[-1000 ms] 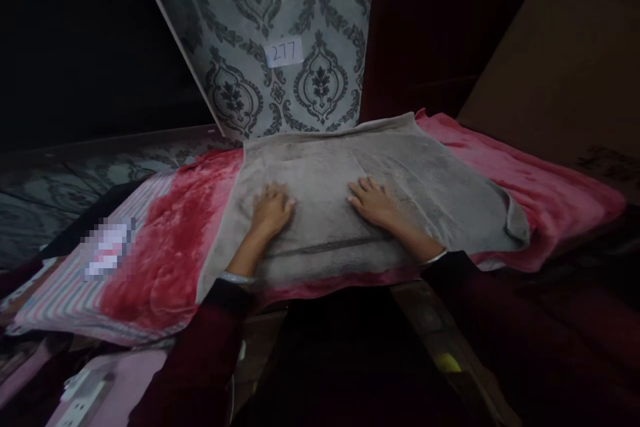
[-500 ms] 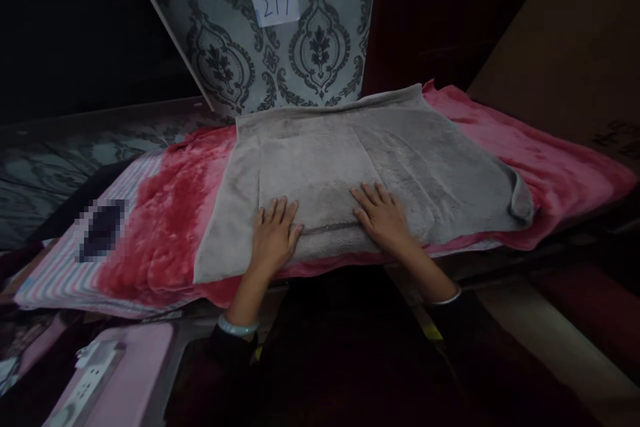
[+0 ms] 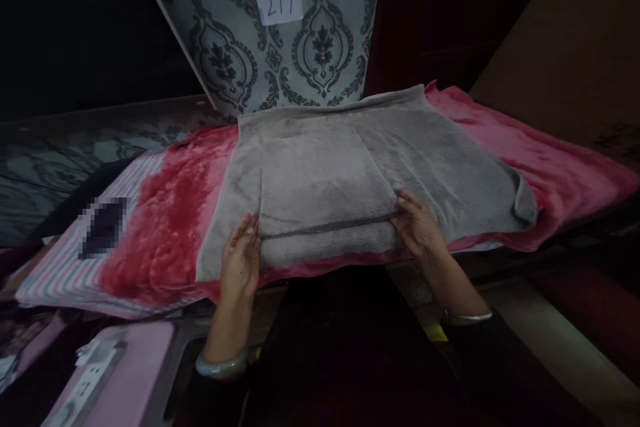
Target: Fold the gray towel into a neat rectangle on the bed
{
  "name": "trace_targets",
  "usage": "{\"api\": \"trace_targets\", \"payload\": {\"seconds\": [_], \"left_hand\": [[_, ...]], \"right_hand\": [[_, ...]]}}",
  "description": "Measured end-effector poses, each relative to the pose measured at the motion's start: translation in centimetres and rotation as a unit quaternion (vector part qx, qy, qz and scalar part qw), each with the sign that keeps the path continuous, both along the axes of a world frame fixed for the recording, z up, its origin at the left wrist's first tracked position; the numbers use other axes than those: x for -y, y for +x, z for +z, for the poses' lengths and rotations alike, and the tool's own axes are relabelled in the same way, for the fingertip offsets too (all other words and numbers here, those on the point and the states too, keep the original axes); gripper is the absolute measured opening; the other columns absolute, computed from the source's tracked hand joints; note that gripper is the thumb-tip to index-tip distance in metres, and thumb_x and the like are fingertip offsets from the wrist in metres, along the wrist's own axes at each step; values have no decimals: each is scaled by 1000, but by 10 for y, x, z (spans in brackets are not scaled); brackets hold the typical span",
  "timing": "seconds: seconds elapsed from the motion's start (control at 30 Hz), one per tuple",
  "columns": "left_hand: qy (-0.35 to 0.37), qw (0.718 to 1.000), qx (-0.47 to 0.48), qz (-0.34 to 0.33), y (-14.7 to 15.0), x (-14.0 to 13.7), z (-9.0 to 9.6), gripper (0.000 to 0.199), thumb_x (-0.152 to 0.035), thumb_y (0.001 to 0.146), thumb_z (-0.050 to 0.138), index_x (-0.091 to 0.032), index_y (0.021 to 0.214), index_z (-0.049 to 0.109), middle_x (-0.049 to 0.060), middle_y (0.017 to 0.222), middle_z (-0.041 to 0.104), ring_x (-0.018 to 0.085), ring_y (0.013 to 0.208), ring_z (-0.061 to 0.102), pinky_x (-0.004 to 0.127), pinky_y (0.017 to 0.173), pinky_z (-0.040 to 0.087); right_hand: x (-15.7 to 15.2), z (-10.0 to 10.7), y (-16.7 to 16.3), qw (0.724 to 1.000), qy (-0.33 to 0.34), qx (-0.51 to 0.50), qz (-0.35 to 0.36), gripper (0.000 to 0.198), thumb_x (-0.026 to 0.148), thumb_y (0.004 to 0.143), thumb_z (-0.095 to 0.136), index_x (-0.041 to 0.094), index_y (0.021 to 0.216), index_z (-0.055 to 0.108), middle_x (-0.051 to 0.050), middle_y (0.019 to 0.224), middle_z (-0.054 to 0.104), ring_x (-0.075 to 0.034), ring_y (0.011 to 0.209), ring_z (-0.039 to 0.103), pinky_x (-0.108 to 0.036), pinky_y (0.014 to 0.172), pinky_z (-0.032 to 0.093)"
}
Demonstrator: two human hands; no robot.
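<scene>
A grey plush towel (image 3: 320,170) lies spread over a red and pink blanket (image 3: 167,227), with a panel in its middle folded over. The near edge of that panel runs straight between my hands. My left hand (image 3: 241,263) is closed at the panel's left near corner, thumb and fingers together on the cloth. At the right end of the same edge, my right hand (image 3: 423,227) pinches the towel between thumb and fingers. The towel's far right part lies flat with some creases, and its right corner (image 3: 525,203) is curled over.
Striped cloth (image 3: 65,280) shows beneath the blanket at the left. A pink board or stool (image 3: 135,360) with a white power strip (image 3: 87,383) stands at the lower left. Behind rises a patterned panel (image 3: 325,47) bearing a paper marked 277 (image 3: 280,5).
Both hands were lying flat on the towel's folded panel. They have moved apart and towards me, to the two ends of its near edge, and their fingers have closed on the cloth.
</scene>
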State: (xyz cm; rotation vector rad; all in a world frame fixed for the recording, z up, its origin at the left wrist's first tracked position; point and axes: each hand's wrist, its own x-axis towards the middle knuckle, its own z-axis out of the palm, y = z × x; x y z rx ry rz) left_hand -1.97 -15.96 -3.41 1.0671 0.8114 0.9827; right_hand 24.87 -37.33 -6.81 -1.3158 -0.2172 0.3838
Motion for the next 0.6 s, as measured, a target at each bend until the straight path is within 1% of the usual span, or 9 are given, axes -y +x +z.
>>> {"api": "trace_targets", "payload": {"seconds": [0.07,0.13,0.2,0.27,0.33,0.37,0.47,0.53,0.6], "left_hand": [[-43,998,36,-5,-2,-1,1,22,-27,74,72,-22,96,73,8,118,73,23,116,66,43,108,49],[-81,994,68,-13,-4,0,2,12,-24,73,69,-20,84,72,7,105,74,21,101,69,44,103,54],[-124,989,84,-19,-4,5,3,10,-20,74,65,-19,81,70,7,92,72,19,89,70,47,103,55],[-158,983,86,-24,-2,11,4,10,-18,75,62,-19,81,69,6,83,70,20,88,71,49,105,54],[-174,980,88,-33,-1,19,5,6,-17,76,62,-20,79,66,8,84,71,23,97,72,49,108,53],[-177,979,91,-43,0,23,5,3,-17,76,62,-20,76,64,9,88,73,24,102,72,49,109,52],[-185,975,90,-90,1,35,6,2,-19,76,64,-18,77,63,14,103,76,28,111,72,50,110,50],[-194,969,82,-130,1,42,5,13,-21,77,67,-16,88,66,17,111,76,30,112,71,51,111,48],[-206,961,74,-170,4,50,3,26,-23,77,69,-13,101,67,19,114,75,31,112,71,51,112,47]], "right_hand": [[-2,-2,-8,995,63,-77,15,29,36,75,71,25,100,63,-6,105,71,-25,98,68,-47,92,58],[-6,-2,-18,987,89,-123,55,22,33,73,75,25,84,57,-3,89,69,-22,88,67,-45,92,59],[-12,-1,-28,981,94,-136,105,24,36,76,73,26,81,52,-4,88,67,-23,90,68,-45,95,58],[-22,3,-40,977,81,-128,153,23,42,83,67,26,84,51,-6,96,67,-25,100,68,-48,95,58],[-34,8,-51,973,61,-124,183,21,46,90,60,25,90,52,-9,104,68,-27,107,67,-49,94,59],[-40,11,-57,972,55,-132,185,21,45,92,57,25,93,53,-10,107,68,-28,107,68,-50,92,60],[-55,20,-69,967,64,-189,159,16,38,93,57,24,100,54,-10,110,69,-28,104,69,-49,87,62],[-61,23,-74,960,83,-224,145,16,33,90,63,24,100,55,-8,107,70,-27,99,70,-48,83,64],[-66,24,-75,953,102,-247,142,19,28,84,70,23,96,57,-5,100,70,-25,91,72,-47,81,65]]}}
